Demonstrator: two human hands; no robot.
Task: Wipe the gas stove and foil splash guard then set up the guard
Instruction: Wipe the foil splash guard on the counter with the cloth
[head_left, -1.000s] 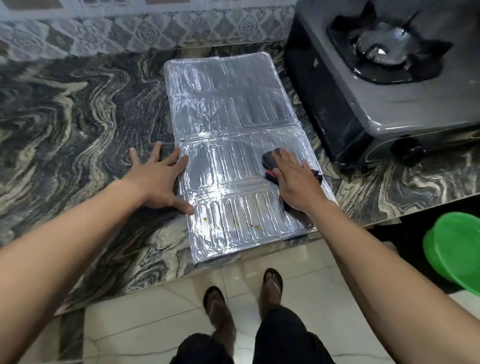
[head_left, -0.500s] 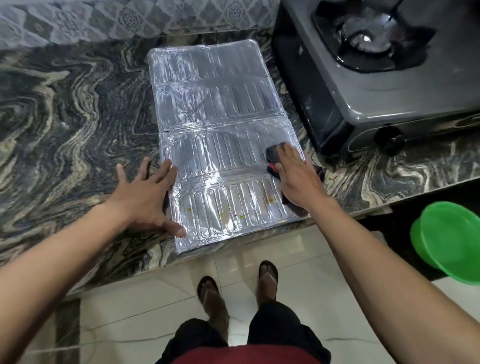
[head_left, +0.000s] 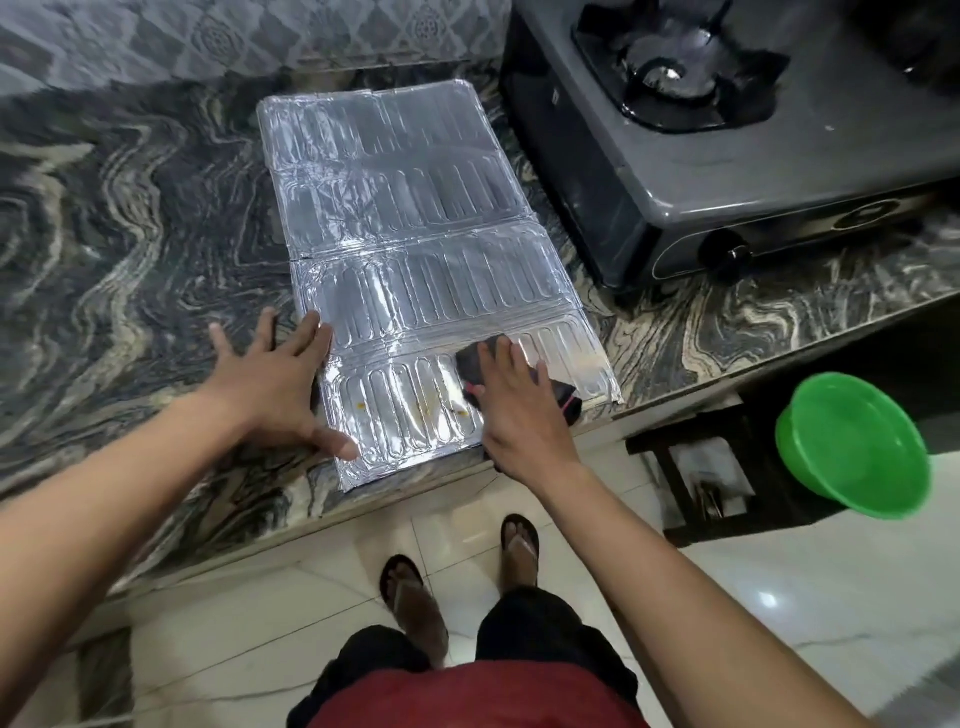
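The silver foil splash guard (head_left: 415, 249) lies flat and unfolded on the marbled counter, its near end at the counter's front edge. Yellow-brown spots mark its nearest panel. My left hand (head_left: 275, 384) is spread flat, fingers apart, pressing the guard's left edge. My right hand (head_left: 519, 410) presses a dark cloth with red trim (head_left: 563, 397) onto the near right part of the guard. The dark grey gas stove (head_left: 727, 145) stands to the right of the guard, one burner and a black knob visible.
The black-and-cream marbled counter (head_left: 130, 234) stretches left of the guard. Patterned tiles (head_left: 208, 36) line the wall behind. A green plastic basin (head_left: 857, 441) sits low at the right beside a dark stool (head_left: 691, 483). My sandalled feet stand on white floor tiles.
My right hand has slid the cloth toward me, from the middle fold down to the guard's nearest panel. My left hand stays flat on the left edge.
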